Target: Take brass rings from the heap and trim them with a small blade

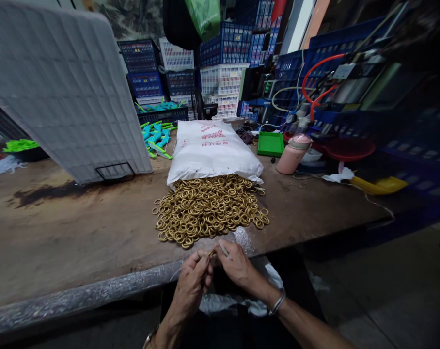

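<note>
A heap of brass rings (209, 208) lies on the worn wooden bench (78, 228), spilling from the mouth of a white printed sack (212, 148). At the bench's near edge my left hand (193, 283) and my right hand (236, 266) meet, fingertips together. Between them sits one brass ring (212, 253), pinched by the left fingers. My right hand is closed on a thin pale piece (223, 249) that I cannot name. A bangle (278, 303) circles my right wrist. Clear plastic bagging (234, 303) hangs below my hands.
A large white crate (63, 92) leans on the bench at left. Turquoise and green plastic parts (156, 135), a green tray (271, 144), a pink bottle (292, 155), a red bowl (349, 149) and a yellow scoop (382, 185) lie behind. Stacked crates (223, 63) fill the back.
</note>
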`<state>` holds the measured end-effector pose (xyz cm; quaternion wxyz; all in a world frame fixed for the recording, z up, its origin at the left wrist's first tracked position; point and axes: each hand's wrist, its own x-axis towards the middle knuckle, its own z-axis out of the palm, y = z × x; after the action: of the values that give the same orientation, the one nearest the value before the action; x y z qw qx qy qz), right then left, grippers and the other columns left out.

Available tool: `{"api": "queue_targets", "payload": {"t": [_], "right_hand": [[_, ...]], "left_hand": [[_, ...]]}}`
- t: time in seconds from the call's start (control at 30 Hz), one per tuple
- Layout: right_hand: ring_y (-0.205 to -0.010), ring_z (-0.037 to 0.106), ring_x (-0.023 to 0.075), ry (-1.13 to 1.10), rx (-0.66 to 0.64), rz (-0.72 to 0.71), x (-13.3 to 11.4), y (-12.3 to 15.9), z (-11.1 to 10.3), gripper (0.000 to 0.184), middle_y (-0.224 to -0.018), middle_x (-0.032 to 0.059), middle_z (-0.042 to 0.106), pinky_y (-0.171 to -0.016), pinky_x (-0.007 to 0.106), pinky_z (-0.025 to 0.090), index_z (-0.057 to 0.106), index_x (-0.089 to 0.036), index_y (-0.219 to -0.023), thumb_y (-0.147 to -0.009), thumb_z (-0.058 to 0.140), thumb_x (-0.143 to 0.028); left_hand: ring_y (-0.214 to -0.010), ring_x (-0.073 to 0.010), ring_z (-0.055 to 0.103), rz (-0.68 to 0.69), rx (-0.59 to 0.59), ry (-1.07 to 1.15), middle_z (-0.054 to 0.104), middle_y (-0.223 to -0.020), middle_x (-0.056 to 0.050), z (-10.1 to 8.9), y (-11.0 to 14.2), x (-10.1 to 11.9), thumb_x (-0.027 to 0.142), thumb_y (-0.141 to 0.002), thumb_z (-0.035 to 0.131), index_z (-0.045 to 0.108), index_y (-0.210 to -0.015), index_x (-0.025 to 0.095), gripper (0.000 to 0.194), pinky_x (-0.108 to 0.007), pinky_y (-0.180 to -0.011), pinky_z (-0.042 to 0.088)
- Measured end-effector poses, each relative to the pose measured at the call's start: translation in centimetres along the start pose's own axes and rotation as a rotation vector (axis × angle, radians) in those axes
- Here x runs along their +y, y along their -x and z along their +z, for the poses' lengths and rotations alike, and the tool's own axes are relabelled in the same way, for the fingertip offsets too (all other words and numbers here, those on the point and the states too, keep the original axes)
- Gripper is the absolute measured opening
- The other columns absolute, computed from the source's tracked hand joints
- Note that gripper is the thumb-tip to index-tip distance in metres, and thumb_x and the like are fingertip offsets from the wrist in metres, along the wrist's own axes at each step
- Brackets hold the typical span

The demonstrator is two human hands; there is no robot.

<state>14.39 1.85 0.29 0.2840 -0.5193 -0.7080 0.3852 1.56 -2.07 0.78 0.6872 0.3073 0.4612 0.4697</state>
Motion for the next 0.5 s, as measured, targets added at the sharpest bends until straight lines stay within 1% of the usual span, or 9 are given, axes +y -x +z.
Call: {"api": "queue_targets", "payload": {"t": [0.07,0.1,0.2,0.27,0.33,0.5], "right_hand": [[-0.055,0.044,0.0102,0.115,-0.07,-0.072,0.43,0.4,0.27,0.011,-0.059,-0.0024,0.051,-0.053,0.021,0.029,0.047,-0.019,-0.068,-0.075,0.039,-0.015],[-0.056,0.045,0.0106,0.162,-0.103,-0.093,0.58,0.59,0.38,0.011,-0.06,-0.0021,0.052,-0.054,0.021,0.029,0.048,-0.019,-0.071,-0.071,0.039,-0.012],[-0.062,0.049,0.0126,0.31,-0.133,-0.1,0.66,0.96,0.48,0.024,-0.066,-0.0003,0.057,-0.058,0.022,0.03,0.051,-0.019,-0.082,-0.064,0.039,-0.008],[-0.066,0.05,0.0141,0.402,-0.132,-0.088,0.49,1.03,0.41,0.028,-0.07,0.0015,0.058,-0.06,0.023,0.029,0.051,-0.018,-0.088,-0.064,0.039,-0.008],[-0.067,0.051,0.0153,0.485,-0.138,-0.057,0.24,1.03,0.37,0.029,-0.072,0.0028,0.059,-0.06,0.024,0.029,0.051,-0.017,-0.09,-0.064,0.04,-0.01],[-0.069,0.053,0.0168,0.602,-0.136,-0.025,-0.27,0.6,0.42,0.028,-0.075,0.005,0.061,-0.059,0.025,0.027,0.051,-0.016,-0.092,-0.067,0.04,-0.01]], "left_hand": [[-0.038,-0.002,0.032,0.017,0.008,-0.012,0.045,-0.053,0.007,-0.22,-0.12,-0.17,0.044,-0.074,0.056,0.046,-0.071,0.017,0.029,-0.015,-0.035,0.018],[-0.038,-0.0021,0.032,0.022,0.011,-0.017,0.045,-0.054,0.007,-0.33,-0.17,-0.28,0.045,-0.074,0.055,0.045,-0.072,0.017,0.029,-0.014,-0.035,0.019],[-0.038,-0.002,0.034,0.043,0.029,-0.044,0.046,-0.054,0.007,-0.61,-0.26,-0.62,0.045,-0.074,0.055,0.044,-0.072,0.018,0.029,-0.014,-0.035,0.021],[-0.037,-0.002,0.034,0.053,0.043,-0.063,0.047,-0.054,0.007,-0.71,-0.31,-0.85,0.045,-0.075,0.055,0.044,-0.073,0.018,0.029,-0.014,-0.035,0.021],[-0.036,-0.0018,0.035,0.042,0.053,-0.061,0.047,-0.053,0.007,-0.75,-0.38,-1.01,0.045,-0.075,0.055,0.044,-0.073,0.018,0.029,-0.013,-0.034,0.021],[-0.036,-0.0011,0.033,0.014,0.029,0.036,0.046,-0.052,0.007,-0.73,0.08,-0.75,0.044,-0.076,0.055,0.045,-0.072,0.017,0.028,-0.013,-0.035,0.02]]}}
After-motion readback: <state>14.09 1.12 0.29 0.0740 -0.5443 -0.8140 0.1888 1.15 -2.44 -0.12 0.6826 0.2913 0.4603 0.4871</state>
